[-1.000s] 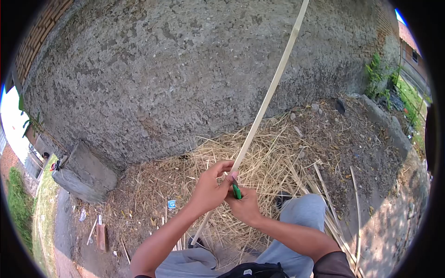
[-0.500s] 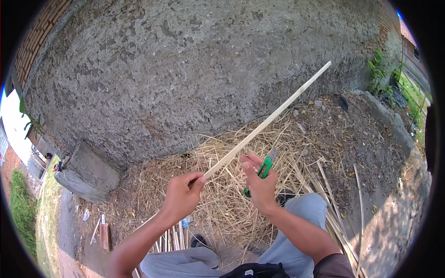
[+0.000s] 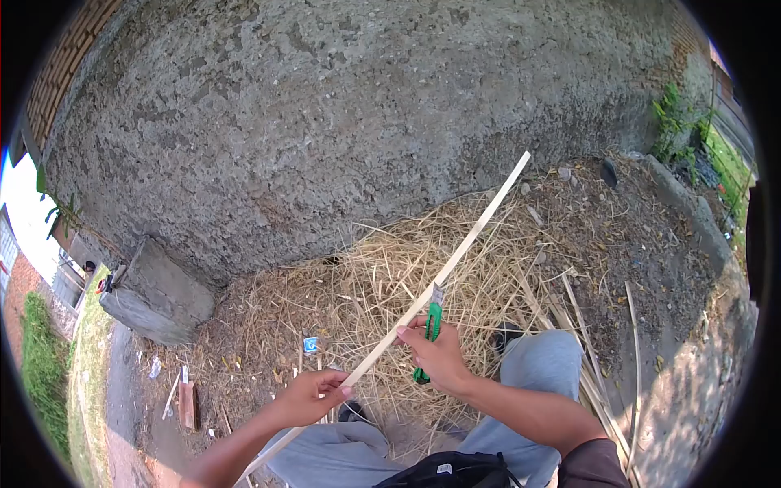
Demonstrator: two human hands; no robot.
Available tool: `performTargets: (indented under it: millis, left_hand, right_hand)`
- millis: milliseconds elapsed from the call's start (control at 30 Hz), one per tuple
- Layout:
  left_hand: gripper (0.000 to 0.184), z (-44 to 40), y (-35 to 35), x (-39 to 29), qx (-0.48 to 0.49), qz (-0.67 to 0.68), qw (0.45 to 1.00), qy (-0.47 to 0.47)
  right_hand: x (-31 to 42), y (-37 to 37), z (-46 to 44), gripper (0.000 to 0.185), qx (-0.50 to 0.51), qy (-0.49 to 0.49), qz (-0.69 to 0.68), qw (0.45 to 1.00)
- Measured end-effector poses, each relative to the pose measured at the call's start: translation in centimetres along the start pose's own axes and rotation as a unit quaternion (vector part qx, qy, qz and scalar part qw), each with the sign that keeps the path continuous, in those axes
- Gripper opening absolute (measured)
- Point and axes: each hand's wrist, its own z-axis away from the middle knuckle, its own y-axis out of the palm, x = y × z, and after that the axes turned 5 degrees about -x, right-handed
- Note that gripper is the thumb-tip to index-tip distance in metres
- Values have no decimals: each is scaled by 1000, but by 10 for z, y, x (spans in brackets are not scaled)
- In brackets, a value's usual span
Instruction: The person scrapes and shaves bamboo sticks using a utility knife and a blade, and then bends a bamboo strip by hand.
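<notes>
Holds a long, pale wooden strip (image 3: 376, 350) in the pinched fingers of the left hand (image 3: 306, 398) and a green-handled, metal-bladed cutter (image 3: 434, 320) in the curled right hand (image 3: 442, 358).

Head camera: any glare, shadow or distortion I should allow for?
Head view: sky at left is blown white; fisheye distortion bends the wall; sunlight dapples the ground at right; the left hand, right hand and wooden strip are in shade.
</notes>
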Motion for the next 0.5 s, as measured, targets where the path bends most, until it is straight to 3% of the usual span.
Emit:
performTargets:
  millis: [100,167,233,267,333,433,467,500]
  left_hand:
    - [31,-18,14,5,-9,56,998,32]
    - [31,-27,21,-5,-7,119,991,-53]
    - [33,-32,34,0,-17,189,981,-40]
    - [32,-31,38,-3,-38,214,974,-63]
    - [30,-25,42,-7,-58,242,964,-91]
    - [29,-17,44,-4,-81,283,950,-105]
    - [29,-15,44,-1,-84,288,949,-99]
    - [29,-14,45,1,-86,293,948,-91]
  right_hand:
    - [-7,2,4,15,30,-10,67,997]
    - [-3,4,5,17,47,-9,95,994]
    - [7,6,5,20,36,-117,260,958]
    - [9,4,3,20,36,-116,261,958]
    - [10,-2,2,22,-19,-243,313,918]
    - [30,-10,5,23,59,-242,423,871]
    - [21,-12,3,24,68,-325,406,852]
    - [19,-12,6,24,70,-323,408,851]
